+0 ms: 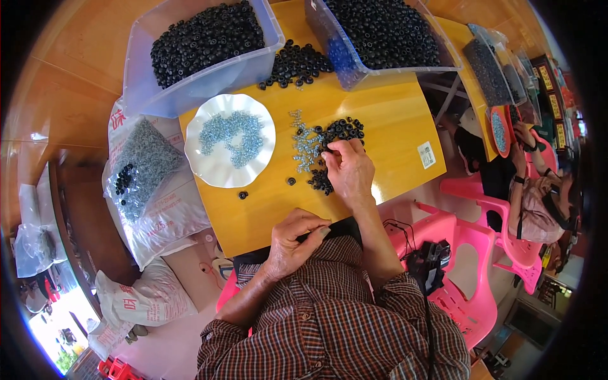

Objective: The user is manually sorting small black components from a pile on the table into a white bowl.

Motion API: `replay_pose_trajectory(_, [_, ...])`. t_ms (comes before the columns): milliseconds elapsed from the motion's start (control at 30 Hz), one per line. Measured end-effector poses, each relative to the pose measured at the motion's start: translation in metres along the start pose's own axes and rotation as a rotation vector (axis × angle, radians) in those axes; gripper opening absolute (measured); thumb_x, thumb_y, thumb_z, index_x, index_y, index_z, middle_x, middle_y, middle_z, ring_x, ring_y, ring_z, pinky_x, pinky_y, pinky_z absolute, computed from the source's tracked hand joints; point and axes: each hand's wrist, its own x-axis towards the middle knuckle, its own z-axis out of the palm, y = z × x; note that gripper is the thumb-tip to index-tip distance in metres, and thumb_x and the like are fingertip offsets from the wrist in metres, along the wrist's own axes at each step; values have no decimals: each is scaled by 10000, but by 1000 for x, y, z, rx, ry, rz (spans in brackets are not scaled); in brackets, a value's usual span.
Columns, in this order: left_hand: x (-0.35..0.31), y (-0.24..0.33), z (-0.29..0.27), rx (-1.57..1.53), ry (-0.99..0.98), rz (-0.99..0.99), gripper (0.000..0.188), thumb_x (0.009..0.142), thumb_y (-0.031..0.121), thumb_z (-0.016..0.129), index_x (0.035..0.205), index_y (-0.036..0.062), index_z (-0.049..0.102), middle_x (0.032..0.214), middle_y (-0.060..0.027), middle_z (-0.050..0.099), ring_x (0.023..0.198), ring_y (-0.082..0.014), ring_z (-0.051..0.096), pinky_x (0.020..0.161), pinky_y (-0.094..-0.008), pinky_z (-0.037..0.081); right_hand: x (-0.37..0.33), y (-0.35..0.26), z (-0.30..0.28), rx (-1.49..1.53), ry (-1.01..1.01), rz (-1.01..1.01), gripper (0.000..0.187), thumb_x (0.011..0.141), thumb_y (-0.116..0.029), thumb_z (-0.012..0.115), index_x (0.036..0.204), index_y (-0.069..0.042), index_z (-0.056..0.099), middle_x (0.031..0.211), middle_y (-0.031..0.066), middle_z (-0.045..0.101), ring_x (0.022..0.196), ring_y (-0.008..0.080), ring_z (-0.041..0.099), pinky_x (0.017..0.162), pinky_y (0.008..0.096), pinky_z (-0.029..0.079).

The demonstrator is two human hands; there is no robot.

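My right hand (349,172) reaches over the yellow table (392,126) with thumb and forefinger pinched among small black round pieces (342,128) with holes. Whatever lies between those fingertips is too small to make out. Beside that pile, to its left, small clear bluish pieces (305,147) are scattered. Near the table's front edge, my left hand (294,242) is closed, thumb against forefinger, and anything inside is hidden. A white scalloped plate (197,161) to the left holds many more of the clear pieces. Single black pieces (291,181) lie near the front edge.
Two clear plastic bins (269,47) full of black pieces stand at the back, with loose black ones between them. Left of the table, a clear bag (142,164) rests on white sacks (168,218). Pink chairs (472,253) and another person (538,206) are at the right.
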Motion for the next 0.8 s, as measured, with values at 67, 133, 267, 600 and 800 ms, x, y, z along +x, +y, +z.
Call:
replay_pose_trajectory(67, [1, 0, 0, -4, -5, -13, 167, 784, -52, 640, 934, 6, 683, 845, -97, 649, 785, -176, 614, 712, -269, 488, 2, -1, -1, -57, -24, 37, 168, 764, -144, 712, 900, -119, 616, 809, 91, 585, 621, 269, 615, 543, 373, 484])
replay_pose_trajectory(133, [1, 0, 0, -9, -8, -26, 168, 783, -53, 639, 934, 6, 682, 843, -98, 650, 786, -178, 614, 713, -268, 488, 1, 1, -2, -61, -14, 17, 164, 774, -136, 706, 907, -102, 617, 796, 83, 595, 614, 235, 608, 540, 353, 480])
replay_pose_trajectory(267, [-1, -5, -2, -15, 8, -36, 150, 807, -43, 632, 947, -7, 674, 855, -92, 639, 793, -163, 611, 712, -266, 490, -5, 5, -6, 461, -1, 132, 168, 801, -89, 695, 951, -49, 632, 748, 34, 621, 602, 90, 550, 516, 248, 434])
replay_pose_trajectory(600, [2, -12, -7, -524, 248, -212, 237, 903, 0, 540, 1132, -48, 579, 988, -106, 627, 799, -146, 604, 766, -282, 507, -31, -27, -38, 1263, -417, 461, 221, 810, 6, 673, 1026, 2, 627, 946, 74, 686, 595, 16, 468, 493, 159, 346])
replay_pose_trajectory(800, [-1, -18, -11, -675, 282, -175, 261, 918, 26, 536, 1169, -40, 565, 1017, -91, 643, 820, -138, 615, 790, -277, 510, -43, -42, -33, 1232, -430, 365, 226, 798, 42, 670, 1015, -10, 631, 742, -40, 538, 594, 21, 430, 561, 165, 378])
